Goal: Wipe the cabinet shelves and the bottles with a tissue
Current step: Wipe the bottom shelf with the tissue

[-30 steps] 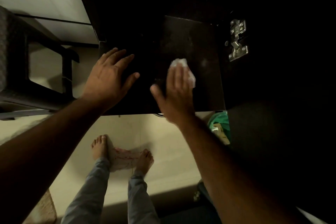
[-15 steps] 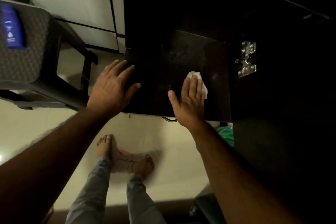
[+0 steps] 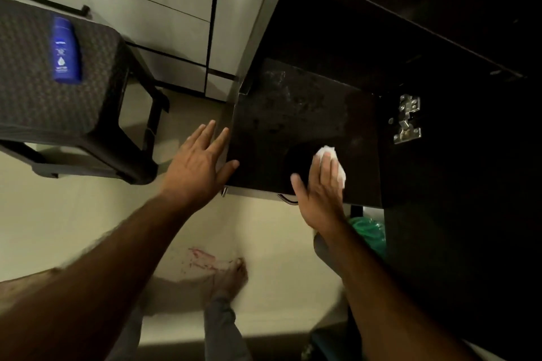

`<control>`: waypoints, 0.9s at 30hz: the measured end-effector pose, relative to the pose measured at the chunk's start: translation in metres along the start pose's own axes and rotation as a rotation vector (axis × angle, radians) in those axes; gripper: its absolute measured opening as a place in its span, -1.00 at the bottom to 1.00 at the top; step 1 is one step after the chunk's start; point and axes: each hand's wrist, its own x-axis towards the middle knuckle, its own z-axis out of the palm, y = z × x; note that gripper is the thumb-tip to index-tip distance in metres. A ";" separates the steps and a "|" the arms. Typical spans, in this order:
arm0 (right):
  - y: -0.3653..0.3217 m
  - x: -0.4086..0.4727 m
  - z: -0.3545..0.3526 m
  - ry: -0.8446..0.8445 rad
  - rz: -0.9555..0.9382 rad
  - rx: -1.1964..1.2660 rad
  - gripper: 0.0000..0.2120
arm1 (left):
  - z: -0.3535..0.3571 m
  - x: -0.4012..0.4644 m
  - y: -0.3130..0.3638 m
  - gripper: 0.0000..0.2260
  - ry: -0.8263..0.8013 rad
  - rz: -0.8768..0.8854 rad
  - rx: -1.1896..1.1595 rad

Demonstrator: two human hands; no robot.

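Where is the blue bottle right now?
In the head view, the blue bottle lies flat on top of the dark stool at the far left, well away from both hands and the dark cabinet shelf.

Most of the tissue (image 3: 330, 159) lies hidden under the right hand (image 3: 321, 196). The cabinet's (image 3: 440, 38) interior is too dark to read. The blue bottle's (image 3: 65, 50) label is blurred.
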 end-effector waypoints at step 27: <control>-0.077 -0.064 0.013 -0.072 -0.307 -0.108 -0.23 | 0.008 0.006 -0.065 -0.34 -0.098 0.128 0.062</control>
